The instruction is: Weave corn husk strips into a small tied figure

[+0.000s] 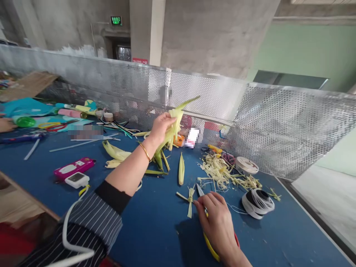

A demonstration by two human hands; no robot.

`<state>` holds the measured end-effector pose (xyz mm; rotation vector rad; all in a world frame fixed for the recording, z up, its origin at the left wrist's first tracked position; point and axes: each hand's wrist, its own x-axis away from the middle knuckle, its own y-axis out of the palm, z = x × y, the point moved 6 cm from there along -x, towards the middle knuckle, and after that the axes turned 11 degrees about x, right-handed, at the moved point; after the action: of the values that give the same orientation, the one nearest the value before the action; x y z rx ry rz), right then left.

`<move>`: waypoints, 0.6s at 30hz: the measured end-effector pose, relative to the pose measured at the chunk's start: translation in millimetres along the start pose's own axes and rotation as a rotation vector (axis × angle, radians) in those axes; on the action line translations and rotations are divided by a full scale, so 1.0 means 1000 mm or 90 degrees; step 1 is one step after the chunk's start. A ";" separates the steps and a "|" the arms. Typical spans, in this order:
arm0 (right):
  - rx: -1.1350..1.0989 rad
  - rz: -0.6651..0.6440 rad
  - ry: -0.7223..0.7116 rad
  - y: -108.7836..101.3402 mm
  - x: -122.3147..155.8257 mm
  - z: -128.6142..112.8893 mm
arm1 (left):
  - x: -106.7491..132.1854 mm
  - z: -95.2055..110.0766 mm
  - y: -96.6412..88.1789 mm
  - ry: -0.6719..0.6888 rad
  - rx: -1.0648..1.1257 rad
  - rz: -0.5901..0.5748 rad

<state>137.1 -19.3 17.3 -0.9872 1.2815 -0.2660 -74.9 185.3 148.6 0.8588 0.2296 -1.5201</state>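
My left hand (160, 126) is raised over the blue table (155, 226), closed round a bundle of pale green corn-husk strips (174, 122) whose tips point up and to the right. My right hand (218, 220) rests low on the table, fingers curled over scissors with yellow and red handles (209, 246); the blade tip (199, 190) pokes out beside a small tied husk piece (190, 200). More husk leaves (115, 152) lie to the left of my forearm, and a single one (181, 168) lies ahead.
A pile of husk shreds (222, 172), a spool of white cord (257, 203) and a tape roll (246, 165) lie to the right. A pink device (73, 167) sits left. A perforated metal screen (250, 115) borders the far side. Another person's hand (5, 124) shows at far left.
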 end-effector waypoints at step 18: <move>-0.238 0.115 0.238 0.001 -0.117 0.052 | 0.086 0.041 0.074 -0.371 0.313 -0.130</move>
<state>145.5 83.5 93.8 -1.1617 1.7960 -0.0709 -13.4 81.8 148.8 0.7396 -0.5168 -1.9910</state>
